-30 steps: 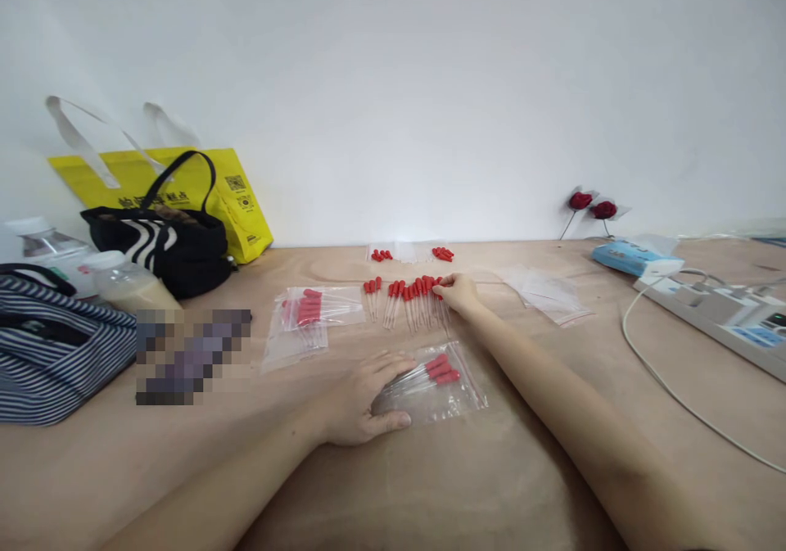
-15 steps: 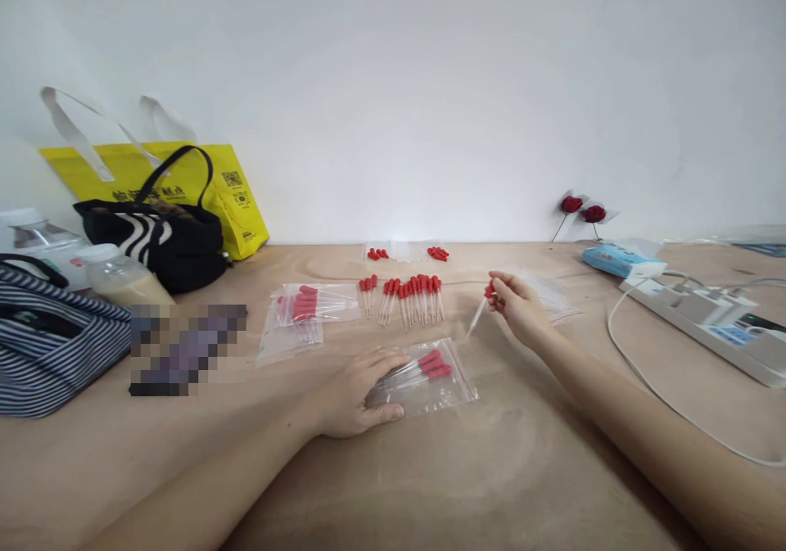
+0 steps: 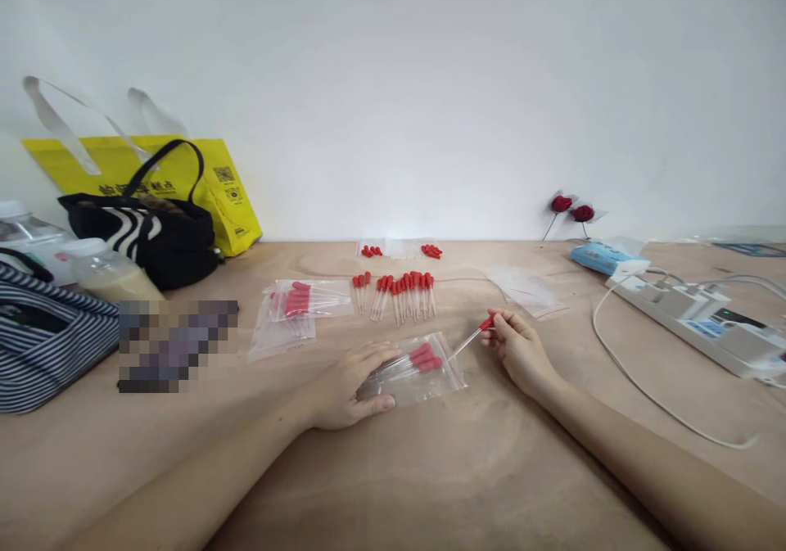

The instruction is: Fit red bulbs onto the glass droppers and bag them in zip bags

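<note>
A clear zip bag (image 3: 423,387) lies on the table with several red-capped glass droppers (image 3: 423,356) inside, red bulbs toward its right end. My left hand (image 3: 350,387) rests on the bag's left end, thumb and fingers spread apart over its two edges. Between the thumb and fingers of my right hand (image 3: 519,350) is the red bulb of a single dropper (image 3: 472,340). Its glass tube slants down to the left, and the tip is at the bag's right edge; whether it is inside the opening I cannot tell.
Behind the hands lies a row of loose droppers (image 3: 405,289), with filled bags (image 3: 298,301) to the left and flat clear bags (image 3: 528,289) to the right. Loose red bulbs (image 3: 431,251) lie near the wall. A power strip (image 3: 693,322) with cables stands right; handbags (image 3: 144,236) stand left.
My right hand has come down and nearer, bringing the dropper's tip left to the bag's right edge. The tube is tilted flatter. My left hand stays on the bag; the view has shifted slightly.
</note>
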Demonstrator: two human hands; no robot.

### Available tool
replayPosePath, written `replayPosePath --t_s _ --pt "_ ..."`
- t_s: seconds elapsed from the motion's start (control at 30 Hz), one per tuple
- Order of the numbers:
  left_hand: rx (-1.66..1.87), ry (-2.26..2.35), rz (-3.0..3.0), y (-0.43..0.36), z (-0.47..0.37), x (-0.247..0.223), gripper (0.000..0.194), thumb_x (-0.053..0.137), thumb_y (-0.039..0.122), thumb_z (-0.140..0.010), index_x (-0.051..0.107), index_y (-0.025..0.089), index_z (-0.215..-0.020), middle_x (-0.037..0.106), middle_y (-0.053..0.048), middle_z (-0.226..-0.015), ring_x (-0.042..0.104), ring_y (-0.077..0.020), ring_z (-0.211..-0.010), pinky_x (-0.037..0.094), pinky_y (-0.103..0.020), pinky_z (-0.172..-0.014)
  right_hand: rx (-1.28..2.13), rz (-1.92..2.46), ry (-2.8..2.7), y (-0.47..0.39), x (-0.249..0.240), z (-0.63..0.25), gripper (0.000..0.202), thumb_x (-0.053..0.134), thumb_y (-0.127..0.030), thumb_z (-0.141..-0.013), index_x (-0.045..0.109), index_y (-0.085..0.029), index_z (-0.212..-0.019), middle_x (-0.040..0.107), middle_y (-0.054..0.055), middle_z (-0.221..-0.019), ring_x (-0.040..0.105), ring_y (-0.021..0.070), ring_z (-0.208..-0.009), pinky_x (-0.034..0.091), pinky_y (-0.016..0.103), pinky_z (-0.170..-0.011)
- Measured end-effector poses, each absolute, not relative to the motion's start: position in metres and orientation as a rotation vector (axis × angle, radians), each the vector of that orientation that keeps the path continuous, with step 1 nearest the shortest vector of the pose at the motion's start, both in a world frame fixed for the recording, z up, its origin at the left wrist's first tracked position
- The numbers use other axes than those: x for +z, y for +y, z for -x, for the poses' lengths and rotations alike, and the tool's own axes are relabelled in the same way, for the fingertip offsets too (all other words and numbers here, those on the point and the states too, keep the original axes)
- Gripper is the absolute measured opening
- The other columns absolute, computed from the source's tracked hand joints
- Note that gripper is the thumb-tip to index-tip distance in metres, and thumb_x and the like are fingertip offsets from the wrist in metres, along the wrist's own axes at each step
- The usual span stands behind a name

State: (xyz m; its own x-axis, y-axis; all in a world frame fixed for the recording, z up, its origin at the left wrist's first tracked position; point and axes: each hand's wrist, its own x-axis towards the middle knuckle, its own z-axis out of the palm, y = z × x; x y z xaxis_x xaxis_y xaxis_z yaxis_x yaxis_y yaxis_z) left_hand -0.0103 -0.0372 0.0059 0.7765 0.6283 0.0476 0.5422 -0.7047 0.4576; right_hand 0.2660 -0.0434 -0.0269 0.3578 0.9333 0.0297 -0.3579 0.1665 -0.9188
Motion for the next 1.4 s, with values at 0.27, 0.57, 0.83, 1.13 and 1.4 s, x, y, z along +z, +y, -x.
replayPosePath --t_s 0.27,0.57,0.83,1.13,1.4 --pt "0.306 0.860 -2.550 -0.037 0.011 0.004 0.056 0.050 0.043 -0.079 0.031 0.025 -0.129 0.039 -0.007 -0.132 0.035 -0.0256 -0.121 0.031 -0.044 -0.099 1.382 1.033 -1.020 -0.065 -0.023 -0.259 0.032 0.071 -0.038 -0.061 0.056 -0.019 -0.082 0.059 -0.002 -0.066 0.057 0.0100 -0.058 0.047 0.024 -0.059" --pt "0.317 0.852 -2.566 -0.037 0.010 0.006 0.055 0.050 0.043 -0.079 0.032 0.026 -0.128 0.041 -0.006 -0.131 0.037 -0.0254 -0.120 0.031 -0.044 -0.099 1.257 1.147 -1.666 -0.061 -0.027 -0.254 0.023 0.064 -0.036 -0.068 0.067 -0.017 -0.080 0.057 -0.002 -0.059 0.043 0.0070 -0.049 0.033 0.019 -0.046" --pt "0.310 0.822 -2.557 -0.036 0.009 0.005 0.056 0.052 0.041 -0.078 0.033 0.022 -0.127 0.040 -0.007 -0.132 0.035 -0.0251 -0.121 0.030 -0.044 -0.100 1.398 1.241 -1.613 -0.042 -0.024 -0.256 0.025 0.075 -0.029 -0.050 0.055 -0.015 -0.058 0.052 -0.006 -0.048 0.041 0.0047 -0.041 0.030 0.017 -0.039" --pt "0.290 0.822 -2.544 -0.035 0.012 0.004 0.057 0.051 0.043 -0.079 0.032 0.024 -0.129 0.037 -0.007 -0.134 0.032 -0.0258 -0.123 0.028 -0.045 -0.101 0.696 1.576 -1.359 0.066 -0.006 -0.244 0.013 0.060 -0.030 -0.064 0.057 -0.017 -0.066 0.060 0.002 -0.068 0.054 0.0127 -0.063 0.041 0.023 -0.058" --pt "0.311 0.799 -2.532 -0.037 0.011 0.009 0.057 0.053 0.043 -0.077 0.035 0.024 -0.127 0.040 -0.007 -0.132 0.035 -0.0255 -0.121 0.027 -0.045 -0.101 0.612 1.630 -1.204 0.116 -0.025 -0.225 0.007 0.062 -0.023 -0.060 0.061 -0.018 -0.066 0.062 0.007 -0.084 0.057 0.0191 -0.081 0.041 0.028 -0.072"
